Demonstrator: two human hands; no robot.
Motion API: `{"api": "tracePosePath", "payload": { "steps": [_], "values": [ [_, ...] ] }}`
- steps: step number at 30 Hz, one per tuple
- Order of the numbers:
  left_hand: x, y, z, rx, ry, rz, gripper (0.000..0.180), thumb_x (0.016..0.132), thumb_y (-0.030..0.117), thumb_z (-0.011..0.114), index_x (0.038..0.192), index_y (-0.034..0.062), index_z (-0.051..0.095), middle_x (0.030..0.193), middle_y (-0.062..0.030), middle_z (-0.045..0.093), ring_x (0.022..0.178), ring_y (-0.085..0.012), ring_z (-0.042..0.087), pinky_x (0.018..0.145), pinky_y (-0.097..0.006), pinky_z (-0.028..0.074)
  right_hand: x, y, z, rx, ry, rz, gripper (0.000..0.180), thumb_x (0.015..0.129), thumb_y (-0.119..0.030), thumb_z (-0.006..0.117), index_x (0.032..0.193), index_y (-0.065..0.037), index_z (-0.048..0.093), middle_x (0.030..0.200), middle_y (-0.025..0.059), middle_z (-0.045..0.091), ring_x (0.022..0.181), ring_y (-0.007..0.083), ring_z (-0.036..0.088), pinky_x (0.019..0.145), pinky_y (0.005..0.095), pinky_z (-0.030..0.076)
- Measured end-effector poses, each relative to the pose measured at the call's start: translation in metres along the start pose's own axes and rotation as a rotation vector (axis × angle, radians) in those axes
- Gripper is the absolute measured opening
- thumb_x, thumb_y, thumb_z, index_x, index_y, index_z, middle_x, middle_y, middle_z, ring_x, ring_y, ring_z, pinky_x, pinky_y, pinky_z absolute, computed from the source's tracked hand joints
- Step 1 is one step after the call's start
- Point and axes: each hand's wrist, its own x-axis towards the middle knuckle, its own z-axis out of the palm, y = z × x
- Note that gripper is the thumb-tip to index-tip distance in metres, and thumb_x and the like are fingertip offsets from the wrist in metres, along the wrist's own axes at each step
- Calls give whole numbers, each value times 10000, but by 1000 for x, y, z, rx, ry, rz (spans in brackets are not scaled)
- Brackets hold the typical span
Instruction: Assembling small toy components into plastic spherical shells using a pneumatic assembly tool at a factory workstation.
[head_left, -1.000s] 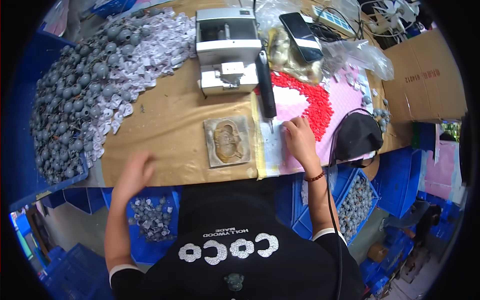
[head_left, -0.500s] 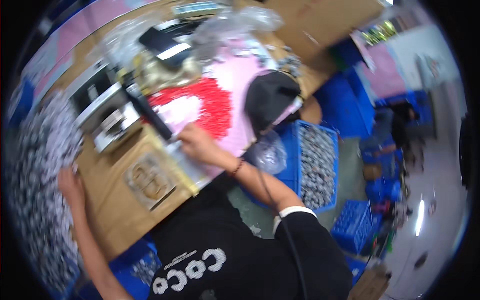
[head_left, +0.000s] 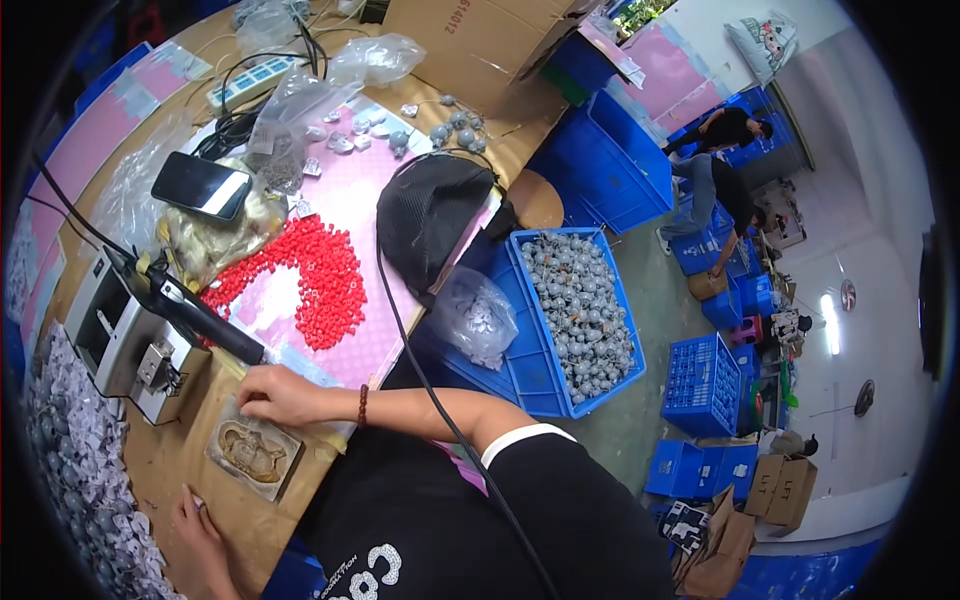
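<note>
My right hand (head_left: 278, 396) is at the far edge of a small rectangular block (head_left: 252, 456) with a brownish hollow shape in its top. Its fingers are curled together, and what they hold, if anything, is hidden. My left hand (head_left: 202, 535) rests low over the brown table covering, its fingertips close together near a small pale bit I cannot make out. Beside it lies a large heap of grey balls and crumpled white pieces (head_left: 95, 490). Beyond my right hand is a black tube-shaped tool (head_left: 205, 325), alongside a grey bench device with a metal clamp (head_left: 140, 345).
Small red pieces (head_left: 325, 285) spread over a pink sheet (head_left: 365, 215). A phone (head_left: 202, 186) lies on a plastic bag. A black mesh cap (head_left: 435, 210) and a blue crate (head_left: 635, 375) of grey balls are at my right. A cable (head_left: 440, 410) crosses my right arm. Other people work farther off.
My view has swung, shifting the table leftward in the picture. My right hand has come from the black tool's end to the block; my left hand has left the heap's edge for the table covering.
</note>
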Motion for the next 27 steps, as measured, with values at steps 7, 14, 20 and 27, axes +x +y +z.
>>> {"api": "tracePosePath", "payload": {
  "steps": [7,14,20,27],
  "values": [
    [60,139,21,-262,24,72,335,854,10,686,1176,-17,595,1107,-188,581,1048,-393,533,927,-463,442,13,-19,32,60,17,-201,168,822,-125,774,856,-23,646,825,115,612,786,283,633,688,375,514],
    [62,153,59,-170,209,-22,365,846,-4,680,1193,-26,569,1166,-194,560,1105,-395,520,967,-461,428,18,0,51,-118,40,-531,258,777,-175,788,759,-60,558,790,99,551,771,319,553,683,432,454],
    [58,163,61,-399,250,-256,469,873,-3,687,1307,-11,509,1224,-176,519,1084,-350,547,921,-411,466,12,12,54,-303,-61,-663,214,775,-202,760,756,-102,571,827,44,583,846,268,558,753,410,437],
    [60,161,55,-281,160,-178,473,849,-2,705,1292,-5,539,1195,-184,546,1102,-369,540,930,-428,465,6,19,42,-356,-204,-755,172,797,-215,726,784,-99,601,908,35,634,934,258,565,790,421,438]
  ]
}}
